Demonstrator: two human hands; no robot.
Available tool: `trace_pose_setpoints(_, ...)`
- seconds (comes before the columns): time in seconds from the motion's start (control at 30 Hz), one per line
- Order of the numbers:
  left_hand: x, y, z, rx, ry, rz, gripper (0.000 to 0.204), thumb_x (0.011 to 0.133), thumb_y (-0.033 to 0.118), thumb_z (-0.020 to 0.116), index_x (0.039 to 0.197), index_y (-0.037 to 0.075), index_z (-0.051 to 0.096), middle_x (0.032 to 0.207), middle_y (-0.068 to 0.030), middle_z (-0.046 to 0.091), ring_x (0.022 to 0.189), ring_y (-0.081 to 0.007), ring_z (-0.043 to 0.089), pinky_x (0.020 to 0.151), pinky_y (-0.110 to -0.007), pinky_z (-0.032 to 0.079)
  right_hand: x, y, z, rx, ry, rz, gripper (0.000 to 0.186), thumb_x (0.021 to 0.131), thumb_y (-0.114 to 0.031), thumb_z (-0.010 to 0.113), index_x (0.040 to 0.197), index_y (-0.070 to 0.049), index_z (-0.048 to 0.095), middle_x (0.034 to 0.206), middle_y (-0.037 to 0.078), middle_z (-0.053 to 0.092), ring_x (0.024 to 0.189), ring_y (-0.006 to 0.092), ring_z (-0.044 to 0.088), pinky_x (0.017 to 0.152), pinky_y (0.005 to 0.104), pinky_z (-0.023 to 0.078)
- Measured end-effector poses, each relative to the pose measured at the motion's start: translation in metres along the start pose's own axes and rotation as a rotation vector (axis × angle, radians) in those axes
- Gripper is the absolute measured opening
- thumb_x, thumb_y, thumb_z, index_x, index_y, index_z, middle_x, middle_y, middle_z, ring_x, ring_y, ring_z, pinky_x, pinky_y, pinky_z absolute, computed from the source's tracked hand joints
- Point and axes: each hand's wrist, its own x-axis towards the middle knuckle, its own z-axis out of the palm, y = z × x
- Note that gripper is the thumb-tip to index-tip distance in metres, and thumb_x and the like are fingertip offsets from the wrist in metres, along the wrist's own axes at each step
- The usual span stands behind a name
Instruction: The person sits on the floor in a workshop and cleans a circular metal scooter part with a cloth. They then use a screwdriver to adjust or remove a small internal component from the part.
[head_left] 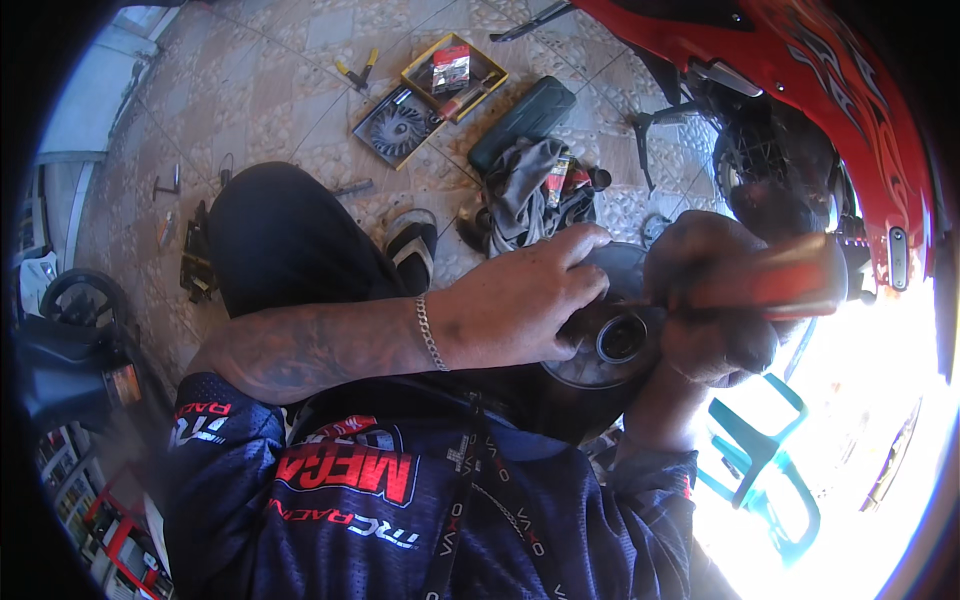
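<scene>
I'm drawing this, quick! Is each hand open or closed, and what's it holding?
Left hand: closed, fingers curled on the round metal part.
Right hand: closed around a blurred orange-red tool; its kind can't be told.

Looks like a motorcycle repair workshop or garage, judging by the red motorcycle fairing with flame graphics (850, 95) near a dark spoked wheel (735, 172), and by yellow-handled pliers (368, 70), a long dark-green plastic case (525, 120) and an open yellow-edged box (424, 76) spread over beige, pebble-patterned floor tiles (285, 70).
</scene>
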Motion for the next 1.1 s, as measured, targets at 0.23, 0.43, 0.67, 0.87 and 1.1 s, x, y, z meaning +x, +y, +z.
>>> trace_pose_setpoints(0.23, 0.002, -0.007, -0.002, -0.062, -0.078, -0.050, 0.054, 0.072, 0.015, 0.087, 0.115, 0.001, 0.057, 0.145, -0.0238, 0.043, 0.125, -0.0407, 0.058, 0.099, -0.044, 0.054, -0.019, -0.015, -0.002, 0.384, 0.005, -0.004, 0.071, 0.071, -0.028, 0.079, 0.134, -0.015, 0.050, 0.101, 0.018, 0.061, 0.084, 0.0304, 0.060, 0.068, 0.0415, 0.050)
trace_pose_setpoints(0.43, 0.001, -0.008, 0.000, -0.073, -0.077, -0.057, 0.054, 0.071, 0.014, 0.088, 0.114, 0.000, 0.058, 0.144, -0.0242, 0.044, 0.120, -0.0402, 0.061, 0.099, -0.043, 0.055, -0.020, -0.027, -0.020, 0.021, -0.259, -0.201, 0.049, 0.082, -0.024, 0.075, 0.123, -0.019, 0.050, 0.089, 0.018, 0.060, 0.070, 0.0346, 0.061, 0.056, 0.0458, 0.055)
trace_pose_setpoints(0.67, 0.003, -0.008, 0.001, -0.077, -0.066, -0.040, 0.051, 0.072, 0.014, 0.088, 0.112, 0.000, 0.059, 0.144, -0.0240, 0.044, 0.122, -0.0399, 0.060, 0.100, -0.042, 0.054, -0.020, -0.016, -0.041, 0.003, -0.176, -0.127, 0.032, 0.100, -0.037, 0.054, 0.117, -0.010, 0.049, 0.078, 0.020, 0.059, 0.056, 0.0321, 0.058, 0.050, 0.0449, 0.054)
trace_pose_setpoints(0.87, 0.004, -0.005, 0.001, -0.075, -0.085, -0.060, 0.051, 0.072, 0.013, 0.086, 0.114, 0.002, 0.058, 0.145, -0.0225, 0.043, 0.125, -0.0394, 0.058, 0.100, -0.043, 0.053, -0.004, -0.017, -0.040, 0.020, -0.099, 0.069, 0.043, 0.097, -0.042, 0.056, 0.122, -0.008, 0.047, 0.079, 0.018, 0.061, 0.055, 0.0286, 0.058, 0.049, 0.0414, 0.052)
trace_pose_setpoints(1.1, 0.002, -0.006, 0.002, -0.107, -0.081, -0.080, 0.051, 0.072, 0.013, 0.086, 0.113, 0.002, 0.058, 0.144, -0.0220, 0.043, 0.120, -0.0390, 0.061, 0.098, -0.043, 0.054, 0.011, -0.024, -0.008, -0.011, -0.156, 0.153, 0.056, 0.094, -0.048, 0.058, 0.128, -0.006, 0.045, 0.081, 0.016, 0.064, 0.054, 0.0246, 0.058, 0.048, 0.0372, 0.050)
